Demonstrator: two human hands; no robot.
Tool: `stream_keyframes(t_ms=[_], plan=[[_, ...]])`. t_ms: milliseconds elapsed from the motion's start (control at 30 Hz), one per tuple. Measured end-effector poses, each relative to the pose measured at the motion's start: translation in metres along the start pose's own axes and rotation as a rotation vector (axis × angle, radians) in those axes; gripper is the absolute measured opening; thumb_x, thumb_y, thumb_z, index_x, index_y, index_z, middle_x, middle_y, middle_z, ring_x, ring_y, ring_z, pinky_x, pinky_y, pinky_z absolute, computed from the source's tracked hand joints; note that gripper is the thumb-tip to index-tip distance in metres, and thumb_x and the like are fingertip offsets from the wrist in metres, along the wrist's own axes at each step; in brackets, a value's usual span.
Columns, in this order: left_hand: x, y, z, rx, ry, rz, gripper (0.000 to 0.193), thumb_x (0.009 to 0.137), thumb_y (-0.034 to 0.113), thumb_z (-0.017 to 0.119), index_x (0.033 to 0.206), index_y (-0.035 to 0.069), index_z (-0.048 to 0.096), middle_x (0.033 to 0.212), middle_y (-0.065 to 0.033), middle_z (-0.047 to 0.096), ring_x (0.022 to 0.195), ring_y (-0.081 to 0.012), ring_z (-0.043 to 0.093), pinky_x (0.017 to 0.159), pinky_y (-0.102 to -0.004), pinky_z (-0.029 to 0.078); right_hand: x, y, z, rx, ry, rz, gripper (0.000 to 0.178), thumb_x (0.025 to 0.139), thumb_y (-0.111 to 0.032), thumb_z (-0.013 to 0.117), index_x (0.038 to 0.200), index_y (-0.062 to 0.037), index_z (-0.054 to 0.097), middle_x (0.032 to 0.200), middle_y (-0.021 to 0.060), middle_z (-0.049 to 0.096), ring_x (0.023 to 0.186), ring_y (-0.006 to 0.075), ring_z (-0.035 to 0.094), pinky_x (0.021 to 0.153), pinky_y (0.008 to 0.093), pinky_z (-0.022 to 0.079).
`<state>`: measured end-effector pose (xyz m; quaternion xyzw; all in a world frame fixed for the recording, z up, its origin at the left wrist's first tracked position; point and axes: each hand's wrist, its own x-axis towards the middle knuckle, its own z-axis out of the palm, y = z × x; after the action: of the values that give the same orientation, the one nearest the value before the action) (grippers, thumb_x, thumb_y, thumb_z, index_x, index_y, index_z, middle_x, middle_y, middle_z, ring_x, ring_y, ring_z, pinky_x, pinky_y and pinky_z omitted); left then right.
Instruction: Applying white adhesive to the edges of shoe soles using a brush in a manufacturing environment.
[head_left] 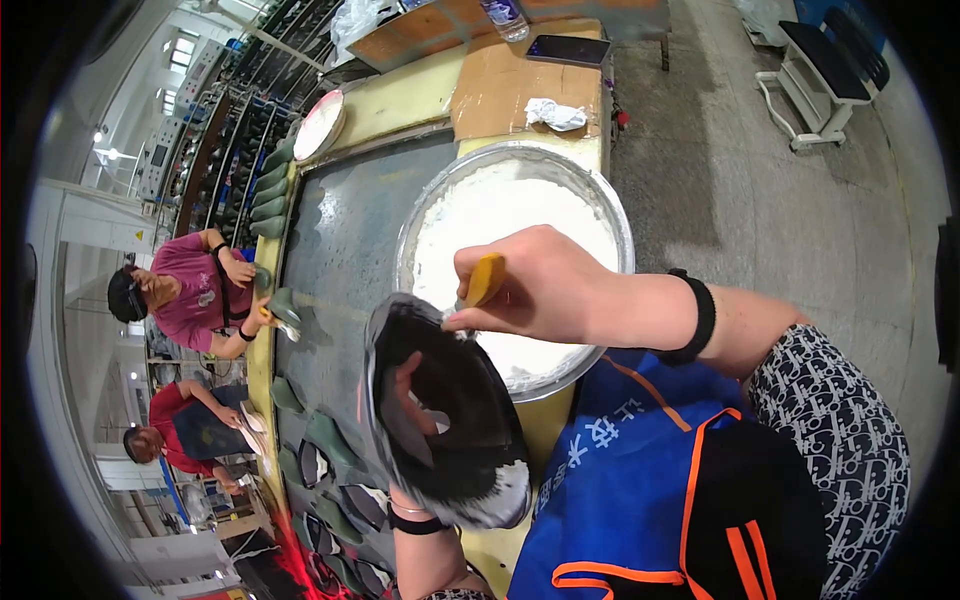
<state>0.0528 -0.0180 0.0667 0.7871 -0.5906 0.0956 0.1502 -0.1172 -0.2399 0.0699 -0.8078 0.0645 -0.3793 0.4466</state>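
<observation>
Gripping a yellow-handled tool (487,280), the right hand (545,285) is curled over a metal basin (625,225) of white paste (510,215) on the right edge of the surface (350,225). The left hand (408,395), partly hidden, grasps a dark shoe piece (450,410), blurred and whitened at its lower end, aloft beside the basin, near that same edge. Cardboard (490,95) covers the top right corner, bearing a phone (568,50) and crumpled tissue (556,115); green shoe forms (268,210) line the left edge.
</observation>
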Motion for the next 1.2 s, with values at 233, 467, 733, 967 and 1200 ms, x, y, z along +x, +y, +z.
stream_keyframes(t_ms=[233, 467, 733, 967, 1200], plan=[[-0.008, -0.004, 0.019, -0.556, 0.491, -0.263, 0.051, 0.103, 0.024, 0.037, 0.143, -0.007, 0.031, 0.127, -0.0252, 0.055, 0.111, -0.0326, 0.063, 0.096, -0.0396, 0.051, -0.006, -0.002, -0.002, 0.224, -0.299, 0.309, 0.033, 0.085, -0.025, 0.075, 0.072, -0.0032, 0.054, 0.061, 0.0068, 0.062, 0.054, 0.0158, 0.060, 0.053, 0.0288, 0.045], [0.012, -0.027, 0.027, -0.070, 0.887, 0.049, 0.056, 0.098, 0.016, 0.038, 0.144, -0.010, 0.023, 0.128, -0.0316, 0.051, 0.102, -0.0362, 0.066, 0.090, -0.0385, 0.056, -0.002, -0.001, -0.004, 0.549, -0.497, 0.562, 0.034, 0.087, -0.028, 0.074, 0.072, -0.0018, 0.058, 0.068, 0.0045, 0.067, 0.062, 0.0106, 0.067, 0.056, 0.0229, 0.052], [0.003, -0.050, 0.009, 0.325, 0.690, 0.336, 0.032, 0.100, 0.006, 0.032, 0.131, -0.003, 0.031, 0.140, -0.0366, 0.031, 0.123, -0.0443, 0.050, 0.084, -0.0466, 0.062, -0.006, 0.001, -0.012, 0.649, -0.591, 0.691, 0.036, 0.086, -0.032, 0.075, 0.073, -0.0024, 0.059, 0.068, 0.0053, 0.066, 0.060, 0.0110, 0.066, 0.054, 0.0222, 0.052], [-0.019, -0.021, 0.000, -0.624, 0.823, -0.525, 0.051, 0.096, 0.004, 0.055, 0.140, 0.009, 0.029, 0.130, -0.0151, 0.047, 0.085, -0.0237, 0.065, 0.067, -0.0328, 0.056, -0.011, 0.017, -0.015, 0.687, -0.139, 0.585, 0.022, 0.090, -0.025, 0.067, 0.089, -0.0035, 0.062, 0.076, 0.0039, 0.065, 0.068, 0.0107, 0.064, 0.060, 0.0237, 0.052], [-0.105, -0.064, 0.004, -1.763, 0.857, -1.329, 0.031, 0.098, 0.021, 0.052, 0.127, 0.016, 0.059, 0.124, -0.0078, 0.064, 0.108, -0.0268, 0.064, 0.090, -0.0451, 0.055, -0.020, 0.016, -0.020, 0.563, 0.038, 0.723, 0.018, 0.090, -0.020, 0.067, 0.096, -0.0031, 0.063, 0.085, 0.0031, 0.062, 0.074, 0.0107, 0.062, 0.063, 0.0236, 0.052]])
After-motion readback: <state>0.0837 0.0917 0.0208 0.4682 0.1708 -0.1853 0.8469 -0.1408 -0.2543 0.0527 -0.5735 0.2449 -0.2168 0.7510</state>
